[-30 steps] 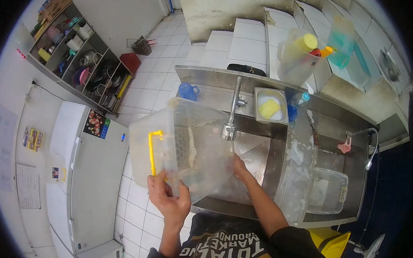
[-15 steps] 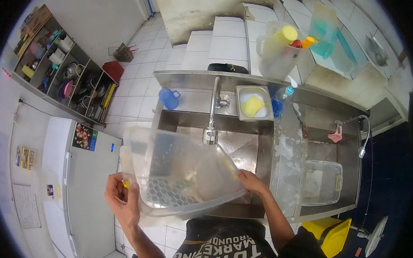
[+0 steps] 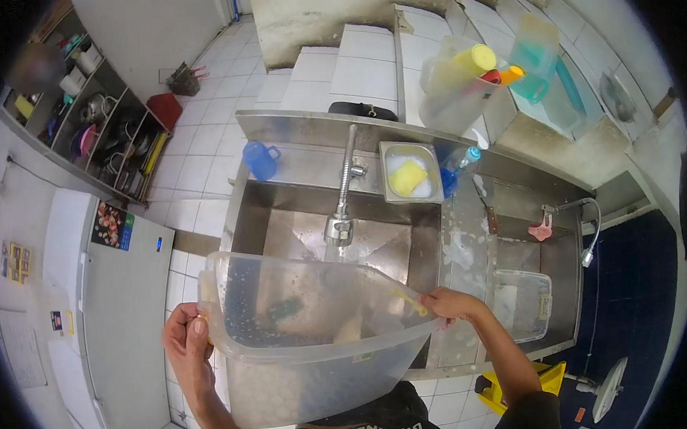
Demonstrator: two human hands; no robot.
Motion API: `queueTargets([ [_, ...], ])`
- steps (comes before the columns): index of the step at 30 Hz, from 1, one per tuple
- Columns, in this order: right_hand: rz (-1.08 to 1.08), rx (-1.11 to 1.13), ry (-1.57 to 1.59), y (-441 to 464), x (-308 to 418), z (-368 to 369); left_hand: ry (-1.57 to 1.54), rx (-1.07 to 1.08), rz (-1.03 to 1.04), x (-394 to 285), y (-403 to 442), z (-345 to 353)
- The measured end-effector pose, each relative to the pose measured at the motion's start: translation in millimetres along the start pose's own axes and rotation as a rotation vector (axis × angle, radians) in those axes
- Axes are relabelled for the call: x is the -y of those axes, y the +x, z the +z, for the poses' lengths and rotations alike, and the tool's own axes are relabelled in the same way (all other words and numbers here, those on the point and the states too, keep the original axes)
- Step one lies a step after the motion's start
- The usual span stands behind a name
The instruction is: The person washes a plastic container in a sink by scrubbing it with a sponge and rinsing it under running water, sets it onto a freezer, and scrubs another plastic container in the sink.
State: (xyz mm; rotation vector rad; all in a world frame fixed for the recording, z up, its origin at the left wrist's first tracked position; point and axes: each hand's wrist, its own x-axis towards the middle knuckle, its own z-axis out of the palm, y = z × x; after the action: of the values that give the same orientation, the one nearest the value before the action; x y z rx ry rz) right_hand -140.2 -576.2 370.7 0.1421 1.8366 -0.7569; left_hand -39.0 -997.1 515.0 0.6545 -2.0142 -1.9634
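Observation:
A large translucent plastic bin [image 3: 308, 273] is held between my hands over the near edge of the sink, tilted with its underside toward my body. My left hand [image 3: 188, 336] is closed on the bin's left end, where a bit of yellow shows. My right hand [image 3: 448, 303] grips the right end, close to a yellow handle [image 3: 410, 302]. Water drops cling to the bin's wall. Just beyond its rim, water runs from the faucet [image 3: 339, 230] over the steel sink [image 3: 283, 225].
A steel tub [image 3: 388, 155] with a yellow sponge [image 3: 409, 179] and suds sits behind the sink, near a blue mug [image 3: 261, 160] and blue soap bottle [image 3: 458, 171]. On the right are a knife [image 3: 491, 219] and a second basin holding a clear container [image 3: 547, 305].
The bin has come back toward my body and tipped, so its outer side now shows below the rim. My hands have moved apart, and running water is now visible under the faucet.

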Motion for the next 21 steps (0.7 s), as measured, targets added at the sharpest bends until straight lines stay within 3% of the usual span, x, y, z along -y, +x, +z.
queueTargets([
  [10, 0.007, 0.185, -0.093, 27, 32, 19, 0.054, -0.026, 0.01, -33, -23, -29],
  [21, 0.024, -0.03, -0.094, -26, 8, -19, -0.071, 0.112, -0.083, 2, -16, -17],
])
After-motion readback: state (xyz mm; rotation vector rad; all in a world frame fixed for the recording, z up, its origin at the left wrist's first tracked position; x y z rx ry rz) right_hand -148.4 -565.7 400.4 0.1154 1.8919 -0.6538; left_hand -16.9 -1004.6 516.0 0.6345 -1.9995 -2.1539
